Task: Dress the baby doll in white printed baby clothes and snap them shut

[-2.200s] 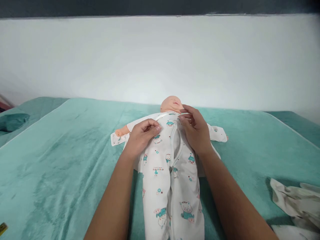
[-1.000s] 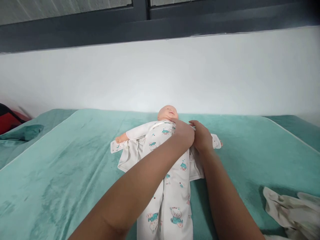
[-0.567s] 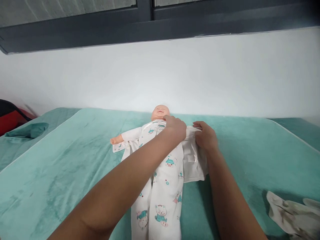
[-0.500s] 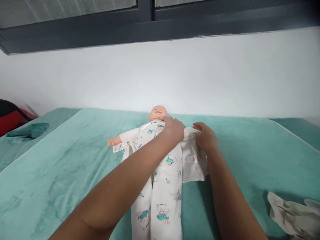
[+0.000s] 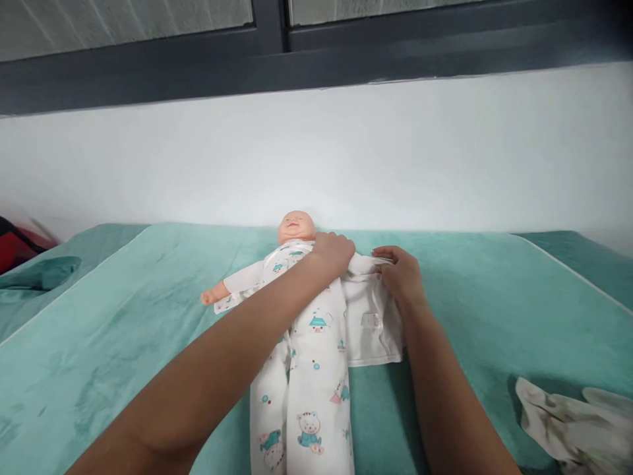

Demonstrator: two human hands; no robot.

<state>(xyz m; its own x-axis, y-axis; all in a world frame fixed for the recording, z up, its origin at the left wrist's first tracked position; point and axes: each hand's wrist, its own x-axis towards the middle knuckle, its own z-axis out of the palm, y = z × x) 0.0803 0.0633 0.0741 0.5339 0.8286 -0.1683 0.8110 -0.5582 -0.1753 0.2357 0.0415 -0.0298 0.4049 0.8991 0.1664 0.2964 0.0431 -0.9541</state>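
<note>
A baby doll (image 5: 295,229) lies on its back, dressed in white printed clothing (image 5: 316,349) with small bears and houses. One doll arm stretches out to the left in a plain white sleeve, its hand bare. A white jacket (image 5: 372,343) lies under the doll, one half spread to the right with its inside and a label showing. My left hand (image 5: 334,254) is closed at the doll's right-side shoulder, around its arm; the fingertips are partly hidden. Beside it, my right hand (image 5: 399,272) pinches the jacket's upper edge near the sleeve opening.
A teal velvety cover (image 5: 123,343) lies beneath everything. At the lower right lies a crumpled pale cloth (image 5: 573,422) with a blurred pattern. A red and black item (image 5: 17,244) sits at the far left. Behind stands a white wall (image 5: 395,158) below a dark window frame (image 5: 198,69).
The whole view has shifted, so the doll and both hands appear slightly further left. Both hands keep their hold, and the doll's clothing has hardly changed.
</note>
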